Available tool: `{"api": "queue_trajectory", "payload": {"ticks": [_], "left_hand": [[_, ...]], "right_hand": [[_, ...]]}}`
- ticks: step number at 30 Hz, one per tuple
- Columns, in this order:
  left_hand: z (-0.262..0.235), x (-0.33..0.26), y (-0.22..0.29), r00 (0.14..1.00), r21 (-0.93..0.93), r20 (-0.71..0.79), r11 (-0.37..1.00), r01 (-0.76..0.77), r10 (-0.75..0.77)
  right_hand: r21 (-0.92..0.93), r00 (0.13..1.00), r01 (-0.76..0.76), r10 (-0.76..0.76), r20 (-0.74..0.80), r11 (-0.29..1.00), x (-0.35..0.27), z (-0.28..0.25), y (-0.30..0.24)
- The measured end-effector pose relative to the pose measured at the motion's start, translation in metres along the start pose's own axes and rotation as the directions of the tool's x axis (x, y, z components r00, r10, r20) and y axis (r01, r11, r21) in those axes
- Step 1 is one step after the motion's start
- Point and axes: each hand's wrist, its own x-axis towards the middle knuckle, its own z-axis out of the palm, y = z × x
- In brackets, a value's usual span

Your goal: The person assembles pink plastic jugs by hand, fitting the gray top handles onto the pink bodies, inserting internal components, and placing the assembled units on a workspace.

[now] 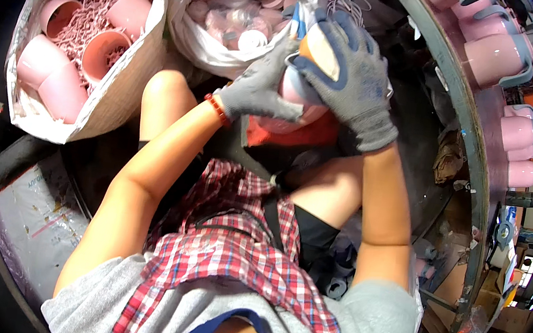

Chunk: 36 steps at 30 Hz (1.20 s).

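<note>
Both my hands wear grey work gloves and meet in front of me above my lap. My left hand (264, 89) is closed around the side of a pink kettle-like body (294, 89) with a grey part on top. My right hand (358, 74), coated dark blue on the palm side, grips a cream oval piece with an orange edge (323, 53) and presses it against the top of the pink body. The gloves hide much of both pieces. A red-orange cloth or pad (291, 136) lies under the pink body.
At the left, a white woven sack (104, 106) holds pink cylindrical shells and small pink parts. A second sack (216, 64) beyond my hands holds pink discs and clear pieces. A bench edge (466, 126) curves along the right, bearing pink kettles (496, 59) with grey handles.
</note>
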Motion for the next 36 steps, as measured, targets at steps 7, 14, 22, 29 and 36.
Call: {"api": "queue_trajectory", "payload": {"ticks": [7,14,22,29,36], "left_hand": [[0.008,-0.008,-0.002,0.984,-0.031,-0.153,0.996,0.084,-0.088],[-0.079,-0.07,-0.006,0.807,0.239,-0.583,0.931,0.274,-0.088],[-0.121,-0.053,-0.016,0.528,-0.469,-0.759,0.882,-0.037,-0.382],[-0.012,0.03,0.006,0.64,-0.681,-0.469,0.711,0.177,-0.609],[-0.014,0.04,-0.182,0.561,-0.113,-0.494,0.688,0.716,-0.664]], "right_hand": [[0.507,0.989,-0.009,0.084,-0.125,0.862,-0.007,0.007,0.025],[0.658,0.859,-0.356,0.51,-0.049,0.663,-0.075,0.113,0.059],[-0.064,0.938,-0.328,0.317,-0.137,0.942,-0.074,0.151,0.019],[0.52,0.723,-0.099,0.298,0.623,-0.848,-0.047,0.107,0.023],[0.702,0.54,0.361,0.752,0.379,-0.613,-0.101,0.126,0.119]]}}
